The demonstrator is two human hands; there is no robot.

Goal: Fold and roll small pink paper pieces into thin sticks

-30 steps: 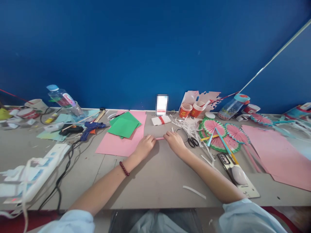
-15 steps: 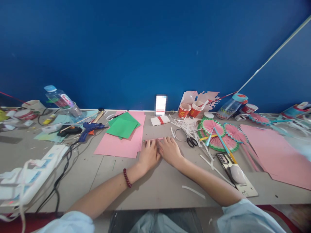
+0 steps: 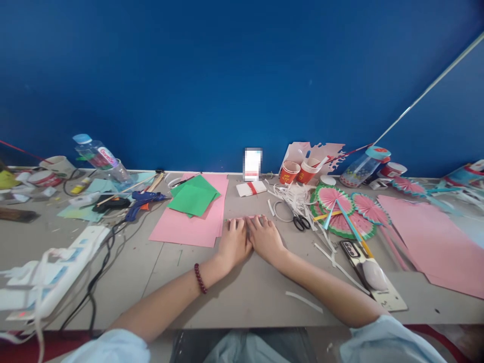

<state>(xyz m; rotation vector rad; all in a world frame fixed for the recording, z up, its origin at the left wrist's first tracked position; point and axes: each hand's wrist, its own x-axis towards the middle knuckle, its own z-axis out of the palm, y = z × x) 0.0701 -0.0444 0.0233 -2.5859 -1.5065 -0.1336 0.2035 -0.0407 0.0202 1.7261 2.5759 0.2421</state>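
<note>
My left hand [image 3: 234,243] and my right hand [image 3: 265,238] lie side by side at the middle of the grey table [image 3: 242,292], thumbs touching. Their fingers lie flat, pressing down on a narrow folded pink paper strip [image 3: 247,218] of which only a thin edge shows past the fingertips. A red bead bracelet sits on my left wrist. Just left of my left hand lies a large pink sheet [image 3: 185,229] with folded green paper [image 3: 192,196] on top.
Black scissors [image 3: 300,221] and white paper scraps lie right of my hands, then watermelon paper fans [image 3: 340,209], a phone [image 3: 368,272] and big pink sheets [image 3: 434,242]. Red cups [image 3: 289,172] stand at the back. A blue glue gun [image 3: 141,199], a bottle [image 3: 98,154] and a power strip [image 3: 56,272] are on the left.
My hands held the strip's two ends apart a second ago; they have come together and toward me, and now lie flat over the strip.
</note>
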